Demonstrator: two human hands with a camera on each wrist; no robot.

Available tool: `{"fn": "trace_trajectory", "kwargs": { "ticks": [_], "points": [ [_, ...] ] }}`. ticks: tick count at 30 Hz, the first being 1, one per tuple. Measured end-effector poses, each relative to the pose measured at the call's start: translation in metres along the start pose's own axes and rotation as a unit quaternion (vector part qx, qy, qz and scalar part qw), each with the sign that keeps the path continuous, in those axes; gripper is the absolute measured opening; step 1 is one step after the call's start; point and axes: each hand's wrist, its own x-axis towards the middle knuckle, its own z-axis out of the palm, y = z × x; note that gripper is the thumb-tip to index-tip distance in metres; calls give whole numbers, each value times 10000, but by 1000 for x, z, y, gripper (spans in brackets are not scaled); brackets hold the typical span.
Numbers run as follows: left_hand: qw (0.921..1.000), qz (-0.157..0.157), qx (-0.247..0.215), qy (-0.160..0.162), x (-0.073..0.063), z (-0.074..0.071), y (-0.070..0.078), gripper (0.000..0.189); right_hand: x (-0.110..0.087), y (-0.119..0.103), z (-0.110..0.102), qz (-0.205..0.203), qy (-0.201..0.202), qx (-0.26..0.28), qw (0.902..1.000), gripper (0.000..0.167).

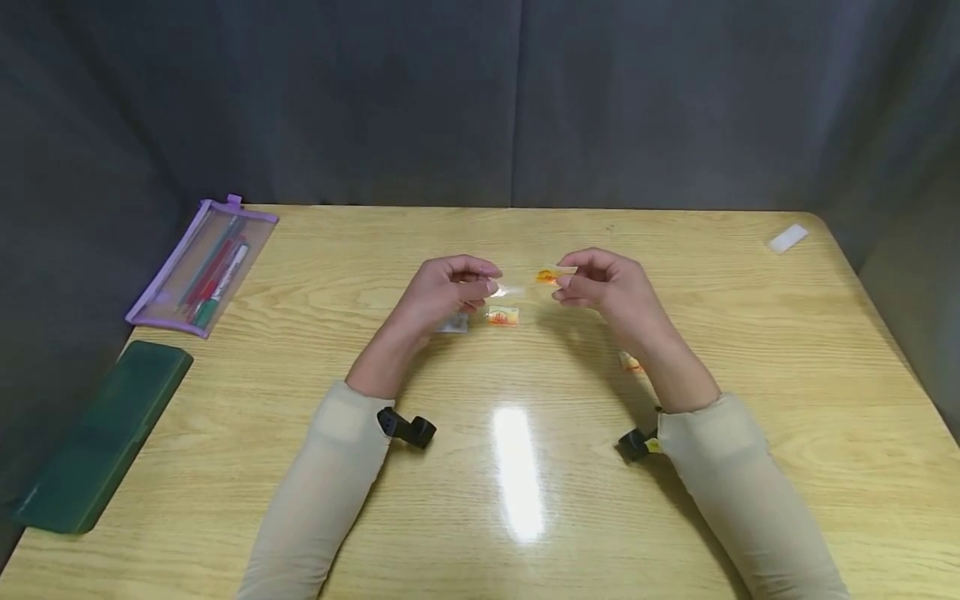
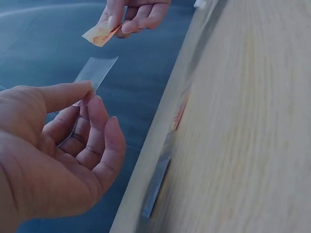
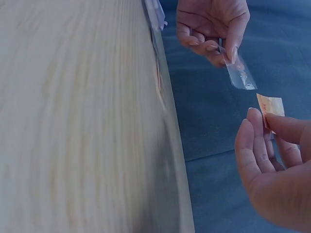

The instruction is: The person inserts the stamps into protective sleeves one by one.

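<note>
Head view: holding a clear sleeve in the left hand and a small printed slip in the right hand, both lifted above the wooden table, end toward end with a narrow gap between. Seemingly about to bring slip and sleeve together, so best to line up their edges first and keep both flat. Given such thin material, better to pinch lightly and ease than to push, for fear of creasing a corner. Hard to tell the sleeve's open end from these views; worth checking before contact. On the left, pinching one end of the sleeve between thumb and fingertips, with the remaining fingers loosely bent. On the right, pressing the slip between thumb and fingers, leaving a corner free toward the sleeve, with the other fingers relaxed. On the table below, mind a second printed slip beside a pale packet, plus a third slip partly hidden by the right forearm.
</note>
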Motion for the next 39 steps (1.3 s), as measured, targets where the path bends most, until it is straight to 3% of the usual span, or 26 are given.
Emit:
{"fn": "trace_trajectory", "kwargs": {
  "ticks": [9,39],
  "points": [
    [9993,-73,-313,163,2,6,-4,24,2,4,-2,399,82,-282,9988,33],
    [9976,-219,-609,244,4,15,-6,24,4,4,-5,587,209,237,9978,29]
  ]
}}
